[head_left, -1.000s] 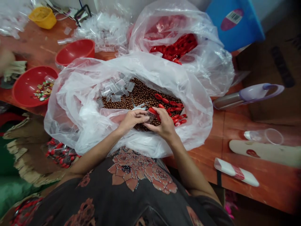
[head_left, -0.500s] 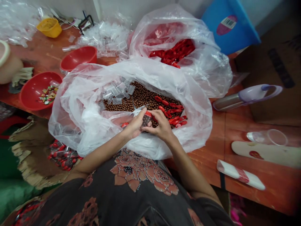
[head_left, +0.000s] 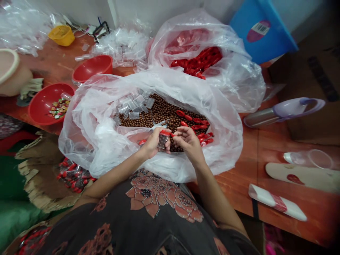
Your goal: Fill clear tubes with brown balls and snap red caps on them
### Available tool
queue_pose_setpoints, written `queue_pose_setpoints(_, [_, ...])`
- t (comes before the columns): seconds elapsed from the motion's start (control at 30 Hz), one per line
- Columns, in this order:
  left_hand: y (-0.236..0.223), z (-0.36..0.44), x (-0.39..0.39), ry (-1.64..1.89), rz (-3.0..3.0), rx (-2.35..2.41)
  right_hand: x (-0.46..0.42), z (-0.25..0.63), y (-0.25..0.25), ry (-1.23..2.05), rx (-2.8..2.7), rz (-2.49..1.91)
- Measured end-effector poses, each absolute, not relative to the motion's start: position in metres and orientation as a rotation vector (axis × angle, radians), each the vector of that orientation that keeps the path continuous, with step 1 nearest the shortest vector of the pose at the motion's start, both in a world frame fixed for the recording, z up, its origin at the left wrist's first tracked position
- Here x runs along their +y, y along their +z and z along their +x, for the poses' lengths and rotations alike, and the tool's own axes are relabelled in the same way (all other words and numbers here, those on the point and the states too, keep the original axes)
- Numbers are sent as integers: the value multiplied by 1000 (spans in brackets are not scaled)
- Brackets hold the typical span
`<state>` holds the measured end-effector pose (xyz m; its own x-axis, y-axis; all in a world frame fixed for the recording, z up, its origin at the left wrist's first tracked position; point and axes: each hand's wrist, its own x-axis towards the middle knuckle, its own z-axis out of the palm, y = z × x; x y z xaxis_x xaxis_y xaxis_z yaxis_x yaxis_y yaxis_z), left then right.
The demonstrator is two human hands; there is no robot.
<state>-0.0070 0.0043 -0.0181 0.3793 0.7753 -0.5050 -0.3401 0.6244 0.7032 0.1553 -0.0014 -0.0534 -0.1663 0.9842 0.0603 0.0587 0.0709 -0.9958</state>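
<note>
My left hand (head_left: 152,145) is closed around a small clear plastic container (head_left: 163,141) filled with brown balls. A red cap (head_left: 165,132) covers the container's upper end. Thumb and fingers of my right hand (head_left: 190,144) pinch the tip of that red cap at its right side. Both hands are over an open white plastic bag (head_left: 87,106) holding loose brown balls (head_left: 166,109). Among the balls lie unfilled clear containers (head_left: 134,115) at the left and several loose red caps (head_left: 199,127) at the right.
Behind stands a bag of red caps (head_left: 204,58), beside a pile of clear containers (head_left: 122,44). Red bowls (head_left: 37,106) are on the left, one holding small colourful pieces. A flask (head_left: 261,118) lies at right. Capped, filled containers (head_left: 74,177) sit in a carton (head_left: 34,177) below left.
My right hand has drawn back slightly to the right from the container, its fingers now at the cap's tip. More of the filled container shows. The whole view has shifted slightly.
</note>
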Motion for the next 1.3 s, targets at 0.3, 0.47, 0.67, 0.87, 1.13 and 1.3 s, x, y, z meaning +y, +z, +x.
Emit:
queue_pose_setpoints(0.3, [-23, -9, 0, 719, 685, 915, -12, 139, -50, 1034, -1232, -1177])
queue_pose_setpoints(0.47, [-24, -7, -2, 654, 670, 965, -18, 138, -44, 799, -1724, -1170])
queue_pose_setpoints(0.67, [-25, -5, -1, 748, 651, 938, -23, 131, -46, 547, -2021, -1190])
queue_pose_setpoints(0.87, [-21, -9, -2, 748, 555, 925, -18, 133, -48, 416, -2160, -1066])
queue_pose_setpoints(1.13, [-28, -18, -20, 811, 492, 930, -13, 125, -48, 303, -2253, -904])
queue_pose_setpoints(1.3, [-22, -59, -19, 678, 876, 1087, -17, 104, -56, 362, -2256, -804])
